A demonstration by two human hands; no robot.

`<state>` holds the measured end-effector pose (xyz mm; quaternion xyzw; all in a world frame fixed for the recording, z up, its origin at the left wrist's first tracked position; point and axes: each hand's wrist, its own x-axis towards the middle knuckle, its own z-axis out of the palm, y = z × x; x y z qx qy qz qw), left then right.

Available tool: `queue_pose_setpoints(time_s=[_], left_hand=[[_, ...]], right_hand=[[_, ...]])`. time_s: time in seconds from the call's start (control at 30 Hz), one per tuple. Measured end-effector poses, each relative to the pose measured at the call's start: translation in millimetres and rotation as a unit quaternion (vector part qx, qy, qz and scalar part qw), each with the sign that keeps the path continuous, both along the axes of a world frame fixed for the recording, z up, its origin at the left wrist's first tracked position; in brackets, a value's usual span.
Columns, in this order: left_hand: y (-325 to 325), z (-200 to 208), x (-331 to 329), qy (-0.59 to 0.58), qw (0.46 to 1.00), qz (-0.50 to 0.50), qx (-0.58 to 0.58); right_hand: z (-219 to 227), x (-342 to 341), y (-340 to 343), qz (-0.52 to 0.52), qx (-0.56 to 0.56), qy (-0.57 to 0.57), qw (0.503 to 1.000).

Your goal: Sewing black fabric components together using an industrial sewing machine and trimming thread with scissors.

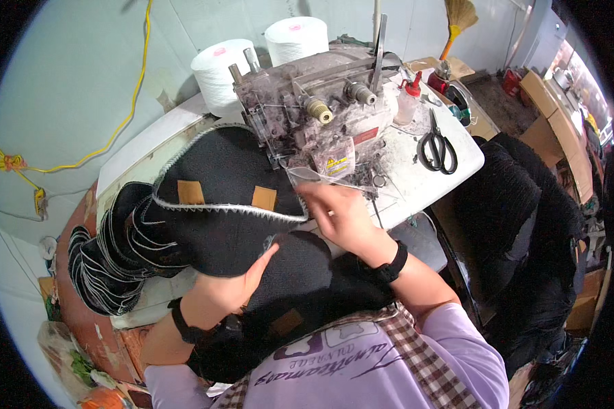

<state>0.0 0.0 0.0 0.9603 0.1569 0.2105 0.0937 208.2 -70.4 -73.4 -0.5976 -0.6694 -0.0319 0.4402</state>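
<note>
Overlock machine (320,116) at table (443,177) centre. Right hand (341,215), fingers loosely spread, presses black knit panel (225,198) toward presser foot, steering white-stitched edge. Left hand (228,286) grips panel's near edge from below, keeping it taut. Finished pieces (116,252) stacked left; scissors (438,148) within reach.

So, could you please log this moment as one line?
left hand: holds black fabric piece | right hand: on fabric at overlock machine
</note>
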Motion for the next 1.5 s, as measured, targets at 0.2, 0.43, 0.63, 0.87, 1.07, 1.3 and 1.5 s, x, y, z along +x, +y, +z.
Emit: queue_pose_setpoints(time_s=[0.2,0.43,0.63,0.87,1.07,1.3,1.5], left_hand=[[59.8,-28.3,16.8,-0.182,0.957,0.094,-0.205],[142.8,-68.4,-21.7,-0.188,0.900,0.313,-0.236],[174.2,-76.3,-99.5,-0.103,0.832,0.396,-0.374],[131.5,-46.4,-104.3,0.079,0.912,0.381,0.132],[61.1,-16.3,-47.1,-0.030,0.995,0.095,0.007],[44.6,-4.2,5.1,-0.312,0.801,-0.012,-0.510],[128.0,-2.1,6.9,-0.440,0.560,-0.007,-0.701]], right_hand=[[-13.9,-54.1,3.7,0.120,-0.015,0.076,0.990],[-38.1,-60.6,7.9,0.201,-0.142,0.108,0.963],[-38.1,-38.7,-15.5,0.141,-0.147,0.087,0.975],[-37.2,-18.8,-29.2,0.125,-0.126,0.155,0.972],[8.1,20.7,-7.1,0.097,-0.068,0.471,0.874],[13.1,-2.2,-4.7,0.175,-0.148,0.621,0.750],[6.2,-32.7,3.1,0.125,-0.196,0.560,0.795]])
